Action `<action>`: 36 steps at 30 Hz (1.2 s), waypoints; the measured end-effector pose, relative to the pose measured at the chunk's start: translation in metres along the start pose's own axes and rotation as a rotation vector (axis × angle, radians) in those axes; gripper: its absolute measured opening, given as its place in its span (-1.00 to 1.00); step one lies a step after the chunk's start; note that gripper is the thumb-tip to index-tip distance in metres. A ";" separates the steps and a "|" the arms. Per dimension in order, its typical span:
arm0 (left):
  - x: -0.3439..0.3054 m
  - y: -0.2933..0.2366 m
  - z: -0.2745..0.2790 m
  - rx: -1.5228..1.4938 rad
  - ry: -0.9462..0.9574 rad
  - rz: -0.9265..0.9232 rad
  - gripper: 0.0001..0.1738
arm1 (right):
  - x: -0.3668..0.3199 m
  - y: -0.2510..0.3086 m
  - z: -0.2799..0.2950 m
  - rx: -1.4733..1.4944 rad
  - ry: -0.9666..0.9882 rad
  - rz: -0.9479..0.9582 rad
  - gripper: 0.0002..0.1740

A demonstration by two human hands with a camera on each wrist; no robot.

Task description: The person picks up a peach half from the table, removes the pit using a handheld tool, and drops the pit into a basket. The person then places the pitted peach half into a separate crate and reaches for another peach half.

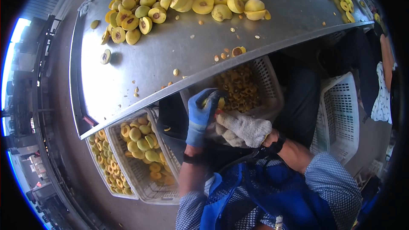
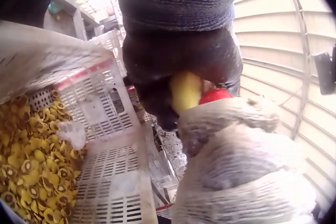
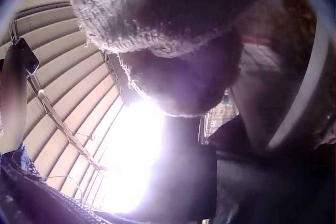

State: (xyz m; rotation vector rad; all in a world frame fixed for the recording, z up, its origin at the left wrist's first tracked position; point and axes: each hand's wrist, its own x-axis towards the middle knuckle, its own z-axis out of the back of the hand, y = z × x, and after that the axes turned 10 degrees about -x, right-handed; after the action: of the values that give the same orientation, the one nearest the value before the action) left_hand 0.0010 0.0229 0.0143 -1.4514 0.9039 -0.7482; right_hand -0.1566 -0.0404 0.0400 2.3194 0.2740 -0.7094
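My left hand (image 1: 200,115), in a blue coated glove, grips a piece of yellow peach-like fruit (image 2: 185,91) with curled fingers. Against it, my right hand (image 1: 243,128) in a thick whitish knit glove clasps a small red-handled tool (image 2: 215,96), whose working end is hidden by the gloves. Both hands meet over my lap, just short of the table edge. Below and beyond them stands a white crate (image 1: 272,86) holding many brownish-yellow fruit scraps (image 1: 239,87). In the right wrist view the knit glove (image 3: 157,40) blocks sight of the tool and fruit.
A metal table (image 1: 153,66) carries a heap of halved fruit (image 1: 170,0), with loose bits near its raised edge. At left, one crate (image 1: 147,194) holds larger halves beside another crate (image 1: 119,195) of fruit. A white crate (image 1: 341,119) stands at right, near another person's legs.
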 end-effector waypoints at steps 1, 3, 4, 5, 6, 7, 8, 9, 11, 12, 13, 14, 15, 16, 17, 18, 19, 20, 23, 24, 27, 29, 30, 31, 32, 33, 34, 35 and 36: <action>-0.001 0.000 -0.001 -0.009 -0.025 -0.021 -0.76 | 0.001 -0.001 0.001 0.032 0.002 -0.001 -0.68; 0.000 0.008 0.000 -0.053 -0.032 -0.008 -0.75 | 0.000 -0.003 0.004 0.089 0.071 0.012 -0.66; 0.000 0.011 0.001 -0.075 -0.042 -0.001 -0.74 | 0.000 -0.003 0.005 0.114 0.109 0.013 -0.65; -0.001 0.011 -0.001 -0.107 -0.058 -0.007 -0.75 | 0.000 -0.003 0.005 0.087 0.096 0.010 -0.64; 0.000 0.012 -0.004 -0.137 -0.070 -0.014 -0.75 | 0.000 -0.003 0.005 0.061 0.083 0.011 -0.63; 0.000 0.012 -0.005 -0.169 -0.080 -0.022 -0.75 | 0.001 -0.002 0.005 0.036 0.068 0.013 -0.63; -0.001 0.010 -0.005 -0.128 -0.073 -0.024 -0.75 | 0.000 -0.001 0.004 -0.029 0.036 0.011 -0.63; -0.002 0.008 -0.007 -0.091 -0.064 -0.026 -0.74 | -0.003 0.001 0.004 -0.093 0.002 0.008 -0.63; -0.004 0.010 -0.006 -0.154 -0.014 0.016 -0.73 | -0.007 0.003 0.003 -0.121 0.002 0.008 -0.62; -0.004 0.015 -0.003 -0.254 0.025 0.058 -0.71 | -0.008 0.004 0.002 -0.084 0.039 0.013 -0.62; -0.003 0.019 -0.001 -0.352 0.063 0.098 -0.70 | -0.009 0.004 0.002 -0.050 0.078 0.017 -0.62; -0.002 0.021 0.000 -0.356 0.083 0.077 -0.65 | -0.008 0.000 0.003 -0.023 0.100 0.017 -0.62; -0.001 0.023 0.001 -0.359 0.103 0.057 -0.59 | -0.003 -0.007 0.007 0.005 0.123 0.016 -0.62; -0.003 0.024 0.001 -0.364 0.117 0.041 -0.53 | -0.002 -0.012 0.008 0.033 0.147 0.009 -0.62; -0.004 0.024 -0.001 -0.367 0.065 0.025 -0.54 | -0.004 -0.010 0.007 -0.005 0.119 0.007 -0.62; -0.005 0.025 -0.004 -0.366 0.023 0.011 -0.55 | -0.007 -0.006 0.003 -0.038 0.088 0.012 -0.62; -0.005 0.026 -0.008 -0.369 -0.020 -0.003 -0.56 | -0.008 -0.004 0.002 -0.073 0.054 0.015 -0.62; -0.007 0.026 -0.013 -0.392 -0.084 0.006 -0.53 | -0.008 -0.004 0.004 -0.099 0.054 0.007 -0.62; -0.010 0.023 -0.020 -0.448 -0.227 0.020 -0.45 | -0.006 -0.005 0.008 -0.265 -0.012 0.060 -0.58; -0.010 0.025 -0.022 -0.463 -0.253 0.023 -0.44 | -0.008 -0.008 0.008 -0.380 -0.075 0.117 -0.57; -0.014 0.024 -0.028 -0.498 -0.264 0.063 -0.41 | -0.010 -0.010 0.009 -0.569 -0.186 0.161 -0.59; -0.014 0.025 -0.028 -0.503 -0.217 0.091 -0.34 | -0.012 -0.011 0.014 -0.628 -0.193 0.158 -0.60; -0.015 0.026 -0.027 -0.530 -0.182 0.086 -0.33 | -0.014 -0.011 0.018 -0.649 -0.173 0.154 -0.60; -0.015 0.025 -0.026 -0.557 -0.145 0.081 -0.31 | -0.016 -0.014 0.021 -0.676 -0.155 0.219 -0.58; -0.016 0.025 -0.026 -0.585 -0.109 0.074 -0.29 | -0.017 -0.018 0.024 -0.702 -0.139 0.284 -0.57; -0.019 0.031 -0.025 -0.886 -0.120 0.207 -0.26 | -0.016 -0.026 0.027 -0.737 -0.118 0.420 -0.54; -0.020 0.032 -0.027 -0.895 -0.144 0.180 -0.25 | -0.015 -0.030 0.033 -0.790 -0.120 0.545 -0.51; -0.019 0.031 -0.028 -0.897 -0.165 0.151 -0.24 | -0.014 -0.032 0.037 -0.845 -0.131 0.673 -0.48; -0.017 0.031 -0.027 -0.897 -0.181 0.124 -0.22 | -0.013 -0.032 0.040 -0.896 -0.148 0.800 -0.45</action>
State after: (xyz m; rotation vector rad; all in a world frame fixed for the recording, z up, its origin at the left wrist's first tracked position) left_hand -0.0342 0.0250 -0.0130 -2.1643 1.2465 -0.0786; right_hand -0.1962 -0.0437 0.0046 1.3240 -0.3422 -0.2457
